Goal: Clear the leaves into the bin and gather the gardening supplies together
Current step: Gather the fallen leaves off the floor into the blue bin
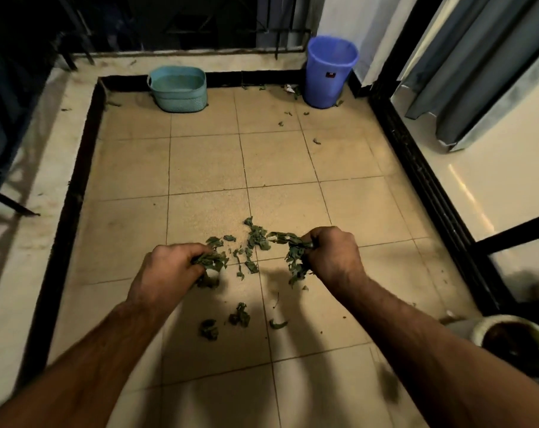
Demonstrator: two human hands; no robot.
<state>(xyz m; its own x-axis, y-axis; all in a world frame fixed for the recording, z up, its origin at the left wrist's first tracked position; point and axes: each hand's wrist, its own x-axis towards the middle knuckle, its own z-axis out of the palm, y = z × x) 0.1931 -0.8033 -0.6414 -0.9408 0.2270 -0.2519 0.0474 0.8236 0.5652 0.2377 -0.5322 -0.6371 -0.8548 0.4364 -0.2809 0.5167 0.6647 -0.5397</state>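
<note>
Green leaves (256,239) lie scattered on the tan floor tiles in front of me. My left hand (166,270) grips a clump of leaves at the pile's left side. My right hand (333,257) grips another bunch at the right side, with leaves hanging from the fist. More loose leaves (239,316) lie nearer to me, between my forearms. A blue plastic bin (328,72) stands upright in the far right corner, with a few stray leaves (316,141) on the floor near it.
A teal basket (178,89) sits against the far kerb, left of the bin. A plant pot with dark soil (515,341) stands at my near right. Black railings border the left and far sides; a glass door with curtains runs along the right.
</note>
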